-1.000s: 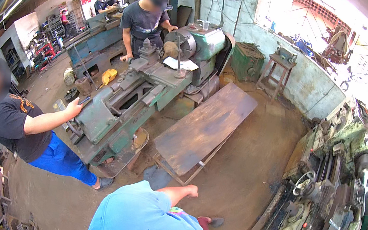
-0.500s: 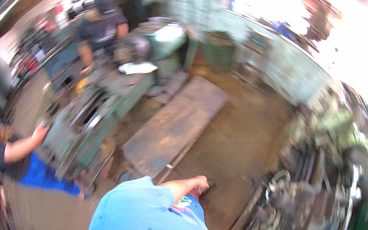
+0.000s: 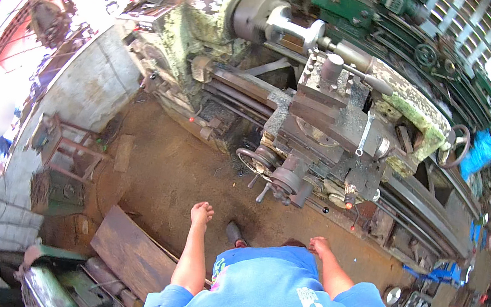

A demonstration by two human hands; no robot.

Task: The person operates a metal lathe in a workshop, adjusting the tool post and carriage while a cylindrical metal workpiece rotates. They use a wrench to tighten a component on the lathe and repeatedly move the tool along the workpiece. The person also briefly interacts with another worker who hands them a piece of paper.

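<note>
My left hand [image 3: 202,213] hangs in the air over the floor, fingers loosely curled and nothing seen in them. My right hand [image 3: 319,245] is low by my side, its fingers also curled in and apparently bare. Both are apart from the large worn lathe [image 3: 212,39] in front of me. A shiny spool-shaped metal workpiece [image 3: 294,31] sits between its chuck [image 3: 251,16] and tailstock [image 3: 409,93]. Nearest to my hands is the carriage handwheel [image 3: 257,158]. A combination spanner [image 3: 365,134] lies on the tool slide, beside the tool post [image 3: 329,70].
Behind stands a green lathe [image 3: 369,19]. A rusty metal plate [image 3: 133,251] and a green machine [image 3: 53,290] are at the lower left, with a small stand [image 3: 76,149] by the wall. A blue plastic bag [image 3: 482,152] is beyond the tailstock wheel [image 3: 454,147].
My view has swung right, from the plate and two other people to the lathe, which now lies straight ahead. Both my hands now hang in front of my body.
</note>
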